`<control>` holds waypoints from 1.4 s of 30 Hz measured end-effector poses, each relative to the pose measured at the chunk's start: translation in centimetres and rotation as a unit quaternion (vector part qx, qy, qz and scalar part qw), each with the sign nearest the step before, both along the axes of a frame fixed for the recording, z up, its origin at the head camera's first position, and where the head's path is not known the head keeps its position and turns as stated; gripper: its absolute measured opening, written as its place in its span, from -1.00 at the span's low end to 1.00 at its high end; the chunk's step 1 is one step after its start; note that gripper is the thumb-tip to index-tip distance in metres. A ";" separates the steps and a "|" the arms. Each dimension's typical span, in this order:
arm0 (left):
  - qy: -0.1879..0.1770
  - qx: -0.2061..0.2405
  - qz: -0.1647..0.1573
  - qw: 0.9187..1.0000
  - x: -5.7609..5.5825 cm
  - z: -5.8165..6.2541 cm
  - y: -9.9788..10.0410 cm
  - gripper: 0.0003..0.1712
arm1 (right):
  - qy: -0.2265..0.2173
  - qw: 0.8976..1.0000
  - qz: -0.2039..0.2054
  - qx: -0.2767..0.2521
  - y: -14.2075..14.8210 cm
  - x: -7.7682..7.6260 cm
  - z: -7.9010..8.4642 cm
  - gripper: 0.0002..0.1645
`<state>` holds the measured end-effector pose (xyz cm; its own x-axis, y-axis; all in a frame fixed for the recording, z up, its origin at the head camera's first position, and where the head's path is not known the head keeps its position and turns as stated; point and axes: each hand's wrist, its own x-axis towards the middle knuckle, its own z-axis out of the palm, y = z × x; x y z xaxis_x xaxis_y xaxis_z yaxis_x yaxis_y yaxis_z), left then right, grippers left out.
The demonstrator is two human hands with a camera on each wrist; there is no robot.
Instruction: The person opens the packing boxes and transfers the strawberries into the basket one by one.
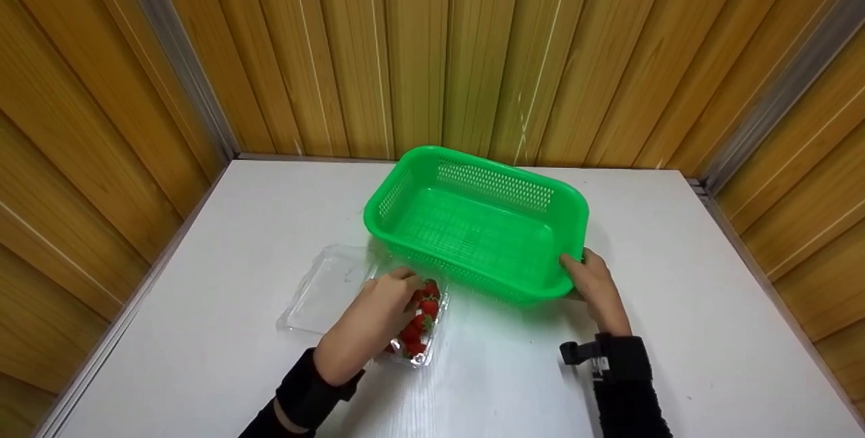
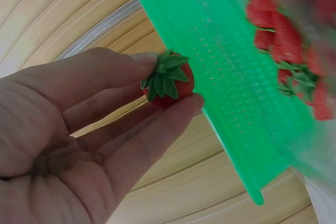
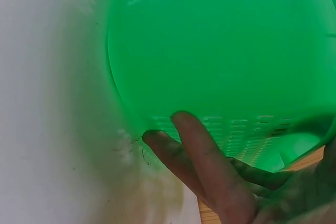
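Note:
My left hand (image 1: 380,308) pinches a strawberry (image 2: 181,86) between thumb and fingertips, its green leaf cap turned to the left wrist camera. That hand is over a clear plastic box (image 1: 438,330) with several red strawberries (image 1: 412,333) in it. Just behind the box stands a green plastic basket (image 1: 473,228) with perforated sides and a bare floor. At the basket's right front corner my right hand (image 1: 596,286) grips the rim, thumb over the edge. In the right wrist view, fingers (image 3: 202,156) of this hand lie against the basket's outside.
The box's clear lid (image 1: 331,289) lies folded open to its left on the white table (image 1: 169,330). Wood-patterned panels (image 1: 419,53) rise behind the table and at both sides, with grey metal strips (image 1: 182,53) in the corners.

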<state>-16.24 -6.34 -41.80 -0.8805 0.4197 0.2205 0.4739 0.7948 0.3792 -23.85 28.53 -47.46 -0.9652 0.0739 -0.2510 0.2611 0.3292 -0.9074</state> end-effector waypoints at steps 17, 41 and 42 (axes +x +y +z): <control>0.001 0.110 0.029 0.994 -5.5 2.7 4.2 -0.83 | -0.002 1.000 0.001 0.003 -0.1 0.0 -0.4 -0.35; -0.034 0.114 0.030 0.992 -8.3 0.4 4.6 -0.59 | 0.002 1.000 0.005 -0.013 0.2 0.0 -0.2 -0.33; -0.037 0.108 0.033 0.993 -8.2 0.5 4.5 -0.69 | 0.001 1.000 0.005 -0.011 0.2 0.0 -0.2 -0.33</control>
<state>-24.47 -1.80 -41.31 -0.9214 0.3106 0.2335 0.3884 0.7195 0.5756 -23.86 28.73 -47.66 -0.9664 0.0592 -0.2503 0.2561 0.3107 -0.9154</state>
